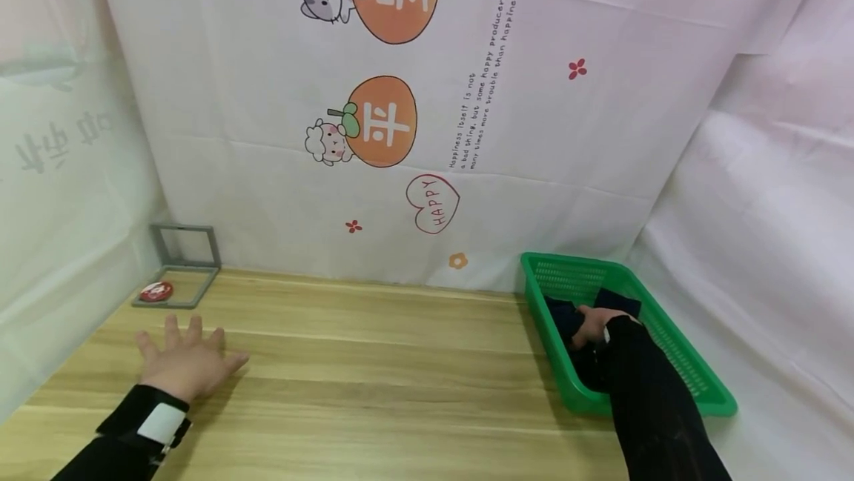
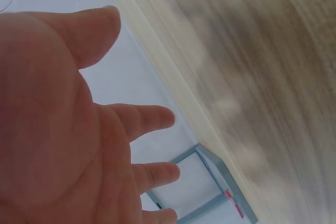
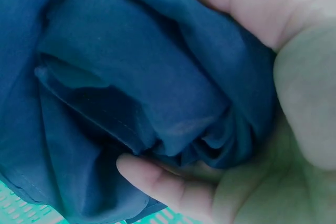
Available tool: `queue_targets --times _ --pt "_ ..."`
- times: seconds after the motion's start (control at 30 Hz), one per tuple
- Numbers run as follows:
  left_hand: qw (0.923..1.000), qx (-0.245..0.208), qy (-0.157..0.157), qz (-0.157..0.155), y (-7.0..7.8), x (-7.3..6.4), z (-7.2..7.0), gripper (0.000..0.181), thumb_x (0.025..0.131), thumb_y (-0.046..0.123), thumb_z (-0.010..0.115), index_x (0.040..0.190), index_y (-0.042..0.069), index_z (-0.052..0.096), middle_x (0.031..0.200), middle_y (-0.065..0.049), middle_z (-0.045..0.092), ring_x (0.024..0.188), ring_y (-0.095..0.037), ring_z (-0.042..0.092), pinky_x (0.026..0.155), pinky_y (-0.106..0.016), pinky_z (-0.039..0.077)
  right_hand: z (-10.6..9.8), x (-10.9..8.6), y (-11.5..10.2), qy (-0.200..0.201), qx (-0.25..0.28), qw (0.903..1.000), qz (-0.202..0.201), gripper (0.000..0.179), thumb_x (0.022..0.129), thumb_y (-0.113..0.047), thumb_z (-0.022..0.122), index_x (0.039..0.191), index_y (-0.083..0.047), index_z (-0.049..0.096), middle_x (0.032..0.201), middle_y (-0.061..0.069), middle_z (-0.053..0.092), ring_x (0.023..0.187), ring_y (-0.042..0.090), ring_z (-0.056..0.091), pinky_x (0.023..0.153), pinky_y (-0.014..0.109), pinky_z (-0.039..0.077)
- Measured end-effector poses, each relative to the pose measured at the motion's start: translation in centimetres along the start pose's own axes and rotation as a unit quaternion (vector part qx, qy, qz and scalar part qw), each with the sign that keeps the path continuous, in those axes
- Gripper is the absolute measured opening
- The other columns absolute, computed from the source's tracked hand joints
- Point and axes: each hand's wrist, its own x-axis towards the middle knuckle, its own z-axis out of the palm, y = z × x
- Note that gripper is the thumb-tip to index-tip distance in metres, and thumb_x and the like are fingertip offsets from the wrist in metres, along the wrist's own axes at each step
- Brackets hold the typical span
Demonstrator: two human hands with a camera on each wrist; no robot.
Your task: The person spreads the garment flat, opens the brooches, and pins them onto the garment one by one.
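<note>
Gripping blue cloth (image 3: pixel 134 56) in basket (image 1: pixel 667 340): right hand (image 1: pixel 592 324) | left hand (image 1: pixel 185 362): splayed, empty, well apart

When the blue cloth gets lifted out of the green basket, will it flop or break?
It'll probably flop: the blue cloth bunches into soft folds in the right hand. Breaking seems unlikely, because it looks like bendy fabric, already crumpled.

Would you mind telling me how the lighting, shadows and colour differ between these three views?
Head view: soft light, with dim shadows beside the left hand and green basket; left wrist view: blotchy, soft-edged shadows across the wooden table; right wrist view: a blue-green cast, tinting the palm of the right hand, with the cloth looking blue rather than nearly black as in the head view.
</note>
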Motion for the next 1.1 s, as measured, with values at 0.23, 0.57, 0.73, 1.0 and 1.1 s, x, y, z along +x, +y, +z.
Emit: queue_targets --times 0.23,0.57,0.73,1.0,1.1 --pt "1.0 -0.007 0.004 0.006 -0.1 -0.6 0.5 0.086 0.093 0.067 0.051 0.13 -0.011 0.056 0.143 -0.048 0.019 0.129 -0.071 -0.003 0.093 -0.077 -0.02 0.5 0.0 0.8 0.006 0.012 0.9997 -0.02 0.087 0.084 -0.01 0.071 0.154 0.006 0.021 0.14 0.041 0.037 0.097 0.037 0.053 0.065 0.041 0.039" --pt "0.9994 0.011 -0.032 0.011 -0.2 -0.7 0.6 0.074 0.093 0.057 0.058 0.124 -0.01 0.061 0.14 -0.05 0.024 0.129 -0.072 -0.001 0.096 -0.078 -0.015 0.3 0.6 2.5 0.038 0.007 0.9976 -0.058 0.083 0.082 -0.002 0.07 0.152 0.009 0.026 0.145 0.04 0.033 0.104 0.043 0.054 0.066 0.041 0.042" --pt "0.9994 0.007 -0.032 0.013 0.0 -0.6 0.0 0.072 0.094 0.053 0.058 0.126 -0.011 0.059 0.142 -0.049 0.019 0.129 -0.071 -0.005 0.095 -0.076 -0.018 0.0 0.7 4.1 0.096 -0.028 0.9905 -0.095 0.077 0.084 -0.01 0.072 0.148 0.01 0.034 0.143 0.038 0.037 0.126 0.058 0.038 0.087 0.055 0.046" --pt "0.9996 0.007 -0.022 0.018 0.5 -0.7 -0.7 0.074 0.094 0.053 0.059 0.132 -0.011 0.055 0.143 -0.049 0.017 0.129 -0.071 -0.006 0.094 -0.076 -0.019 -1.6 -0.5 5.5 0.153 0.064 0.9809 -0.102 0.085 0.088 -0.022 0.068 0.152 0.011 0.022 0.133 0.044 0.039 0.094 0.058 0.05 0.074 0.056 0.048" --pt "0.9995 0.01 -0.021 0.02 0.6 -0.8 -0.8 0.075 0.095 0.054 0.058 0.133 -0.011 0.054 0.143 -0.048 0.017 0.13 -0.071 -0.006 0.094 -0.077 -0.019 -2.7 -1.7 4.9 0.158 0.128 0.9746 -0.094 0.09 0.092 -0.025 0.067 0.154 0.01 0.012 0.137 0.045 0.033 0.09 0.055 0.05 0.068 0.05 0.047"
